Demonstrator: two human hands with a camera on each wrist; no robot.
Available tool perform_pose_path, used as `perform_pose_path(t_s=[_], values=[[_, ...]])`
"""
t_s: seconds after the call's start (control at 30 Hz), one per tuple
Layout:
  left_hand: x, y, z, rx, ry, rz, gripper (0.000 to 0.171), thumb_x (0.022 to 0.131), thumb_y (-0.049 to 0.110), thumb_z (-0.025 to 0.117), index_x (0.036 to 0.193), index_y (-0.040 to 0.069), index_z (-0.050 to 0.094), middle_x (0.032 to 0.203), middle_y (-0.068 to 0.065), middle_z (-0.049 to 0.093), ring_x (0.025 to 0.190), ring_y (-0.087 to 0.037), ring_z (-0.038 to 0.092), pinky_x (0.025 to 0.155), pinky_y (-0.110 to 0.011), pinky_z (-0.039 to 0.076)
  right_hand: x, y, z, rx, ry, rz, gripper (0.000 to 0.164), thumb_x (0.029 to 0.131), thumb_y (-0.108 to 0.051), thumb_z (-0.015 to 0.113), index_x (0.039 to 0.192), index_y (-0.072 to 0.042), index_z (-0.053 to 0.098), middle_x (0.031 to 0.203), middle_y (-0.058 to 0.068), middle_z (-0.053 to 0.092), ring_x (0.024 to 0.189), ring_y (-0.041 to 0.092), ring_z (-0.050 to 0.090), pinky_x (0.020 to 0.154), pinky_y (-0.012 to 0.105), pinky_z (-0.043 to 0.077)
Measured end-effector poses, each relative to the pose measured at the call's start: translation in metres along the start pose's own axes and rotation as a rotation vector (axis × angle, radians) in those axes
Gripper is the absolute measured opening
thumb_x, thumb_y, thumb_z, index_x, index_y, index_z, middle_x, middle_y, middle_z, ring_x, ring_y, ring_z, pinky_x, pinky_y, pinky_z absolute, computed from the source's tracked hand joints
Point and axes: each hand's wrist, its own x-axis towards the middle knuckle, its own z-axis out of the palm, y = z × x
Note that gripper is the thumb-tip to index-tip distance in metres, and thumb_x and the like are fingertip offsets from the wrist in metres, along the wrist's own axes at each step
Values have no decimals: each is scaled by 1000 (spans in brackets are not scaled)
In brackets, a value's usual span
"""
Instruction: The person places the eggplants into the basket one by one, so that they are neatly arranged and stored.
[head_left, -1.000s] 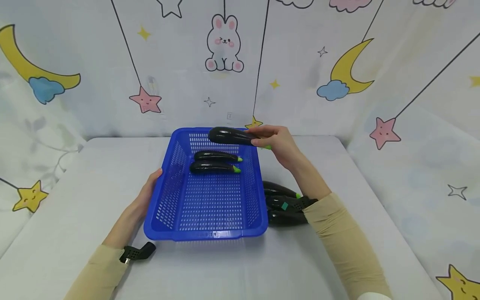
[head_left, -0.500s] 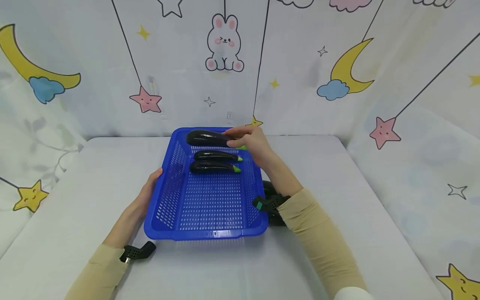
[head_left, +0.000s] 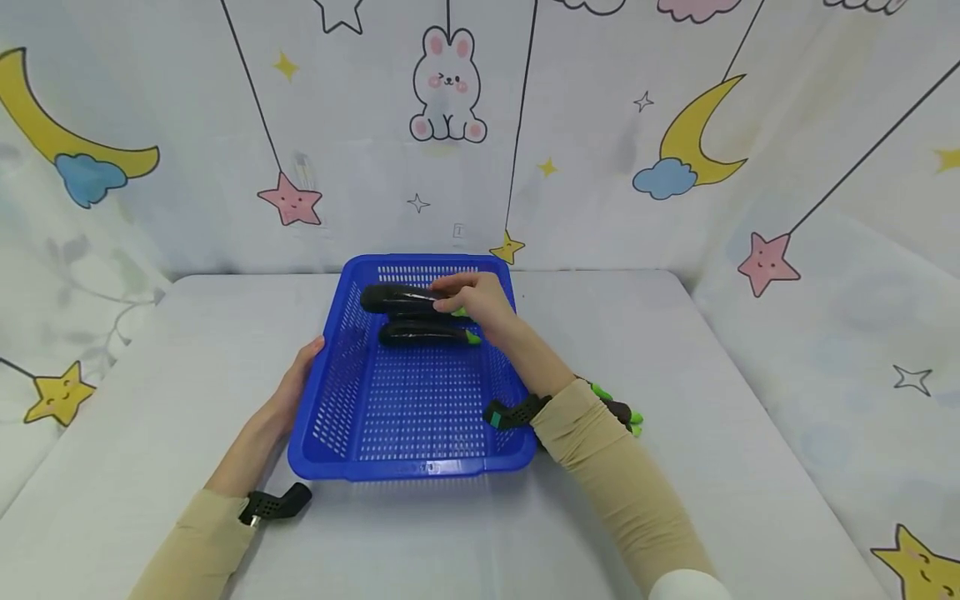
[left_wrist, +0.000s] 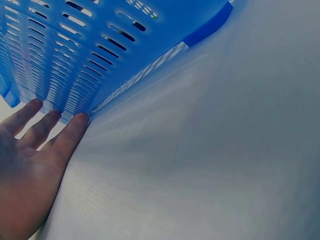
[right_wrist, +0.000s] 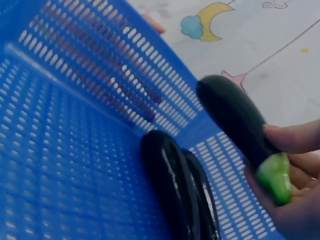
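Note:
A dark eggplant with a green stem end is in my right hand, pinched near the stem between thumb and fingers. In the right wrist view this eggplant hangs tilted inside the blue basket, above two others. Of those two, the nearer eggplant lies crosswise on the basket floor; the other is mostly hidden behind the held one in the head view. My left hand rests against the basket's left side, its fingers extended with the tips on the slotted outer wall.
More eggplants lie on the white table to the right of the basket, largely hidden under my right forearm. A patterned curtain with moons and stars hangs behind the table.
My right hand has carried the eggplant leftward and then down into the basket, over the two lying there. The left hand and the basket have stayed in place.

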Motion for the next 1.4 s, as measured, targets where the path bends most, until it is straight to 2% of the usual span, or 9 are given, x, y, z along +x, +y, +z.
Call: perform_pose_path(t_s=[0.17,0.3,0.53,0.8,1.13,1.4], values=[[2,-2,1,-1,-4,-9,88,99,66,22,159,6,2,127,-8,55,106,-21,64,85,-42,57,-2,10,2,-28,-6,20,29,87,0,73,115,-5,74,119,8,72,119,22,62,112,44,40],[4,-3,0,-5,11,-1,86,99,66,22,158,5,6,124,-7,59,102,-20,66,82,-40,58,-2,14,2,-68,-23,29,29,87,-2,74,115,-6,74,118,8,72,115,23,63,113,46,39],[3,-1,0,4,10,12,86,100,64,22,159,6,2,128,-5,56,106,-20,64,85,-41,57,-2,16,3,-159,-66,47,31,84,-3,75,116,-7,74,118,8,72,113,23,61,109,46,41],[1,2,0,24,21,7,87,99,65,21,160,8,-1,131,-6,53,107,-20,63,87,-41,56,-1,21,7,-292,-110,18,27,86,-6,75,113,-8,75,118,7,70,111,23,60,99,41,46],[0,2,2,13,3,3,89,99,66,21,159,5,-2,128,-3,55,106,-18,64,86,-39,56,-3,22,8,-341,-154,22,29,87,-4,75,115,-7,74,116,7,72,113,23,62,102,42,47],[1,-1,1,31,17,10,87,99,65,20,160,6,-4,130,-1,52,108,-18,63,87,-40,56,-1,26,9,-396,-205,21,33,86,-7,77,119,-4,72,118,9,72,113,23,62,97,39,50]])
